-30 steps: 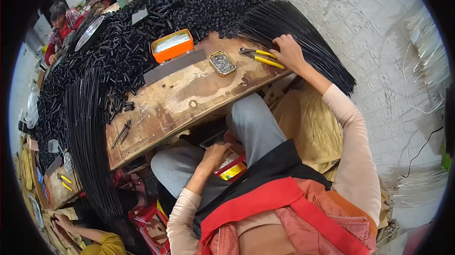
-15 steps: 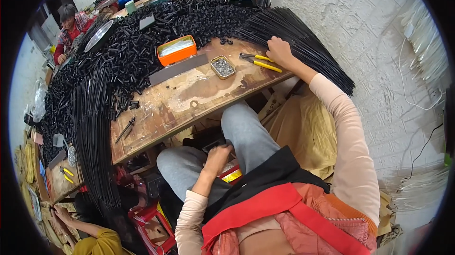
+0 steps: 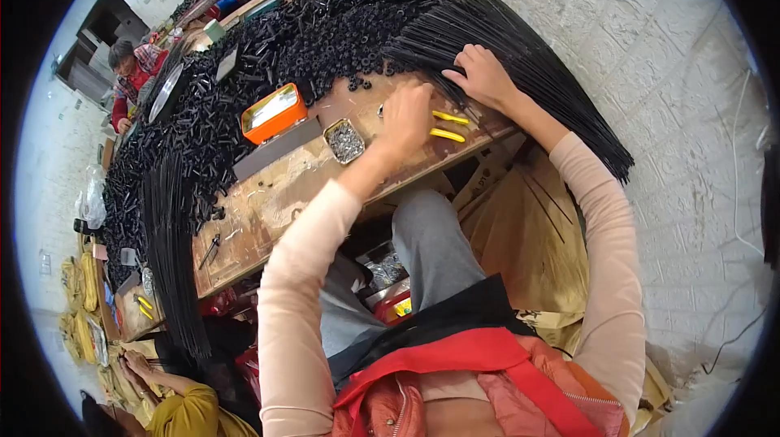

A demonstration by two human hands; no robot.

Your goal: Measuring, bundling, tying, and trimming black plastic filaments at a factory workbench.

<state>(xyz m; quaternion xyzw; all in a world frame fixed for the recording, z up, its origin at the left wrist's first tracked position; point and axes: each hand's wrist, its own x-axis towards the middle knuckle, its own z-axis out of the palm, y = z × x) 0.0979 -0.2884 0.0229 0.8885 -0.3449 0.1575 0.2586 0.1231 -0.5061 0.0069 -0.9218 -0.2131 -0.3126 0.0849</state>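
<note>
A fan of long thin black rods [image 3: 536, 71] lies across the table's right end. My right hand [image 3: 485, 80] rests on its near edge, thumb apart from the other fingers, with a few rod ends below the palm. Just left of it, my left hand [image 3: 409, 118] is closed, fingers curled down; whatever it may hold is hidden. This hand covers part of the cutting pliers [image 3: 448, 134], whose yellow handles stick out to the right. Beside my left wrist stands a small square tin [image 3: 344, 141] of tiny metal pieces.
An orange box [image 3: 275, 114] and a grey strip [image 3: 276, 149] border a heap of black plastic parts [image 3: 317, 39]. More rods [image 3: 171, 250] hang over the table's left end. A few loose rods [image 3: 548, 205] slant below the front edge. Co-workers sit at left and behind.
My left hand has risen from my lap to the table, over the pliers. My right hand has shifted slightly and its thumb now stands out. Loose rods now show below the table edge.
</note>
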